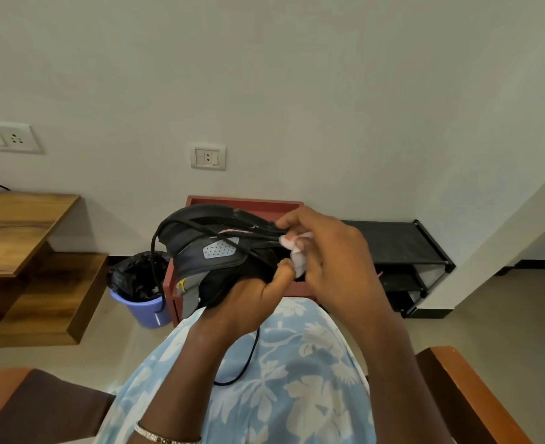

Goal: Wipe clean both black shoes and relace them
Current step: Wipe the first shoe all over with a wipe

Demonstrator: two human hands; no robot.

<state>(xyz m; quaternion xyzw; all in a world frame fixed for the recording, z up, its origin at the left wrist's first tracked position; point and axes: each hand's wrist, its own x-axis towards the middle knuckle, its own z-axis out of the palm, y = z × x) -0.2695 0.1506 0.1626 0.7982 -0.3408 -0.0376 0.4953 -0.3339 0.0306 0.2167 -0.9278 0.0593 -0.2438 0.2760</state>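
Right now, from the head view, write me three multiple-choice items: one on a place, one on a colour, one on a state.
1. Where does the bin stand?
A. Left of the red cabinet
B. On a shelf
C. On the person's lap

2. What colour is the bin's wall?
A. Red
B. Yellow
C. Purple-blue

3. What is the right hand doing?
A. Hanging idle
B. Pinching a pale wipe at the black shoe
C. Tying a bow

Answers:
1 A: the bin sits on the floor beside the cabinet's left side.
2 C: its wall below the black liner is purple-blue.
3 B: its fingers curl round the wipe at the shoe, which the left hand grips.
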